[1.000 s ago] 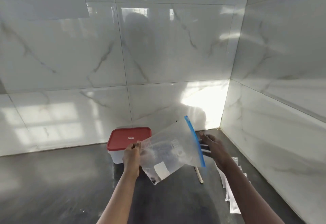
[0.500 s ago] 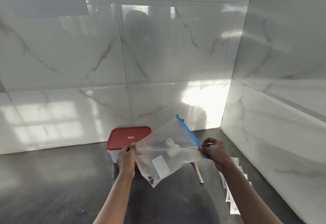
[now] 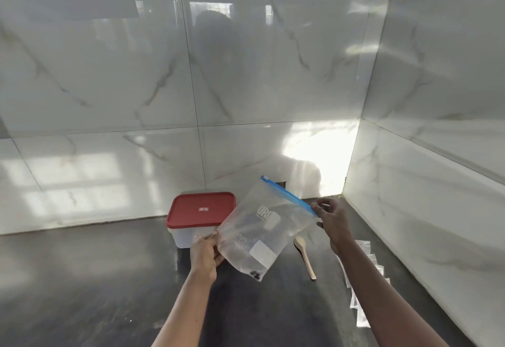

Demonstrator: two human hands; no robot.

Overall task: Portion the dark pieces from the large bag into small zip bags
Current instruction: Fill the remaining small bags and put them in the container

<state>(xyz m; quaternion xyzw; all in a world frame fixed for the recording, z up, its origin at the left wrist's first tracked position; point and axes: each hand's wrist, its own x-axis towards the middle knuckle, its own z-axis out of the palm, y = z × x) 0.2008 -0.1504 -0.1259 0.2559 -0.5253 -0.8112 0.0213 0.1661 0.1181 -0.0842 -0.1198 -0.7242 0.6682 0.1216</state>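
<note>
left hand (image 3: pixel 205 253) grips the lower side edge of the large bag (image 3: pixel 262 226), held tilted above the bench (image 3: pixel 82 278); right hand (image 3: pixel 329 219) pinches the end of its blue zip strip (image 3: pixel 289 196). a few dark pieces (image 3: pixel 255 273) sit in the bottom corner. open the strip evenly, with that corner lowest, so nothing spills.

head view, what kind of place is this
Most likely a kitchen counter set in a corner: a dark polished countertop, glossy marble-look wall tiles on two meeting walls, and a red-lidded food container and a wooden spoon lying on the counter.
</note>
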